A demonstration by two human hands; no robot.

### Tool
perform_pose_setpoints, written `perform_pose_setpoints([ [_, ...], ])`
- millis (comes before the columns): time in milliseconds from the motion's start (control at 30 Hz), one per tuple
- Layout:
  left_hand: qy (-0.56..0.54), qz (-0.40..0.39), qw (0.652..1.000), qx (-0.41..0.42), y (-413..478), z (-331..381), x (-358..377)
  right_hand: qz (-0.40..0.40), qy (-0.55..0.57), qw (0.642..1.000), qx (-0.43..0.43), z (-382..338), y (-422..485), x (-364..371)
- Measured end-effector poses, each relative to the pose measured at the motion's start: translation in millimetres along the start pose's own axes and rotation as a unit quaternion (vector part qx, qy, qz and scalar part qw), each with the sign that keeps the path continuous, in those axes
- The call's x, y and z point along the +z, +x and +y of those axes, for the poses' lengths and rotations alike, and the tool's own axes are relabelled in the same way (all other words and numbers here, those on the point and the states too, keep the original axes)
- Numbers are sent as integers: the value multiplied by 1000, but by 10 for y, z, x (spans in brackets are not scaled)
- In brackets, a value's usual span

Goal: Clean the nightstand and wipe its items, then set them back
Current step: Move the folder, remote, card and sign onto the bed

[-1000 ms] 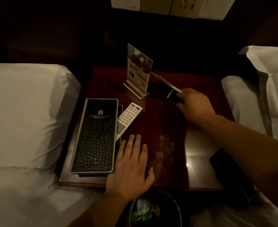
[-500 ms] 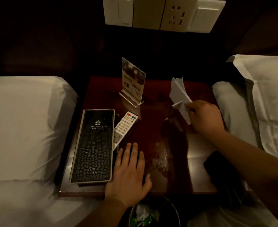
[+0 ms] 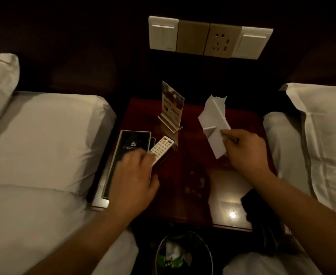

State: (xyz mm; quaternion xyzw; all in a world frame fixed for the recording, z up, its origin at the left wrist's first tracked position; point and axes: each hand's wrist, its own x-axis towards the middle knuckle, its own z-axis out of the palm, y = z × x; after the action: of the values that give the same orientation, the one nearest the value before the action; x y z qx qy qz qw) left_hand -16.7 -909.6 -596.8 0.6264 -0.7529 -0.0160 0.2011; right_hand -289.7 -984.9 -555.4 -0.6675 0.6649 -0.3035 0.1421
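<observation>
1. Head view is showing the right grip pinching a folded white paper by its lower part and holding it up over the far right part of the desk.
2. The left grip is reaching over the near end of the remote and the right side of the black folder, both lying along the desk's left edge. It is blurring, so I cannot tell whether its fingers are closing on either.
3. A sign stand is standing upright near the far edge, just beyond the remote. Pale spots are dotting the desk's middle, and a dark cloth is draping over the near right corner.
4. Wiping is looking barely begun, with every item sitting on the desk.
5. Risks, as I am judging them:
   - The paper is looking thin and ragged at its top, so rubbing it over damp spots could be shredding it and leaving bits behind.
   - A hasty left reach could be shoving the remote into the sign stand and tipping it.
   - A loose hold on the remote could be dropping it into the bin below the near edge.
</observation>
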Motion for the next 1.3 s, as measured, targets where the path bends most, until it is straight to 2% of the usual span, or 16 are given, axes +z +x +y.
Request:
perform_pose_setpoints([
  [67, 36, -28, 987, -153, 26, -216, -42, -7, 30, 999, 11, -53, -59, 7],
  [167, -59, -133, 916, -374, 51, -454, 59, -24, 88, 995, 49, -81, -164, 43],
  [267, -170, -174, 855, -459, 78, -632, 193, -33, 134, 988, 71, -79, -257, 95],
  [400, -268, -168, 837, -447, 94, -763, 247, -38, 151, 985, 75, -67, -359, 119],
  [500, -352, -165, 797, -462, 94, -805, 270, -41, 148, 985, 74, -80, -407, 127],
  [700, -431, -164, 726, -509, 113, -755, 319, -41, 143, 986, 72, -189, -424, 112],
  [933, -466, -95, 729, -493, 0, -605, 133, -52, 156, 983, 83, -265, -515, 51],
  [1167, -562, -27, 663, -494, -493, -530, -396, -71, 232, 967, 74, -505, -630, -20],
  [1300, -575, 25, 645, -502, -771, -543, -693, -109, 269, 952, 96, -717, -665, -2],
])
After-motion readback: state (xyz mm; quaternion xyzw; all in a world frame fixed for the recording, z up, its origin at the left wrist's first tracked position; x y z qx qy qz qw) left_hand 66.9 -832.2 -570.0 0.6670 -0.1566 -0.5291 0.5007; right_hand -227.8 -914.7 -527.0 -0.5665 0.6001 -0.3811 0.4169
